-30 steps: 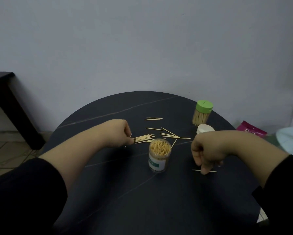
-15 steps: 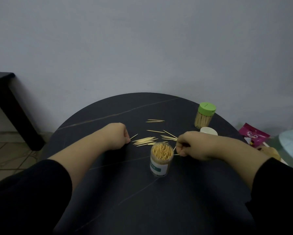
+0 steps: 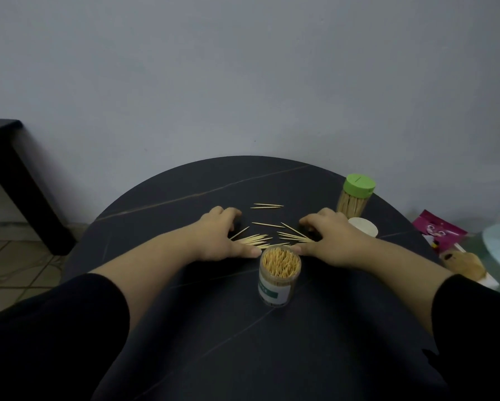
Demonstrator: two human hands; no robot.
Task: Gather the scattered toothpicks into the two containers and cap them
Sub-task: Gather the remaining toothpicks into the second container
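A single wide-angle view looks out from the person's head, facing forward and tilted down over a round dark table [image 3: 330,342]. It sits close: both sleeved forearms enter from the bottom corners, and the left hand [image 3: 220,235] and right hand [image 3: 330,238] meet near the middle of the picture, within arm's reach. The table's near edge is lost under the sleeves, while its far edge arcs across mid-height. Above that, a plain grey wall [image 3: 243,68] fills the upper half, so the camera faces it squarely. The wide lens also takes in tiled floor [image 3: 11,256] and a dark piece of furniture [image 3: 8,157] at far left, and a pink packet [image 3: 437,233] off the table's right side.
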